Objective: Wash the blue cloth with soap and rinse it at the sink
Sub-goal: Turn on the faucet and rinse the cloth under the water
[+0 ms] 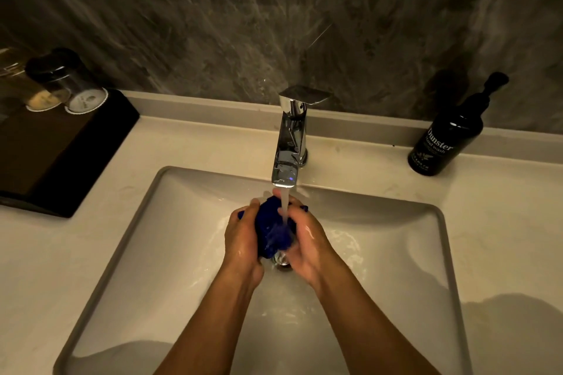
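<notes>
Blue cloth being squeezed between left hand and right hand, both closed around it, under faucet stream at twelve o'clock, probably flushing soap out.

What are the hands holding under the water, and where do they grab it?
Both hands, left hand and right hand, hold the bunched blue cloth, squeezing it from its two sides under the faucet stream.
</notes>
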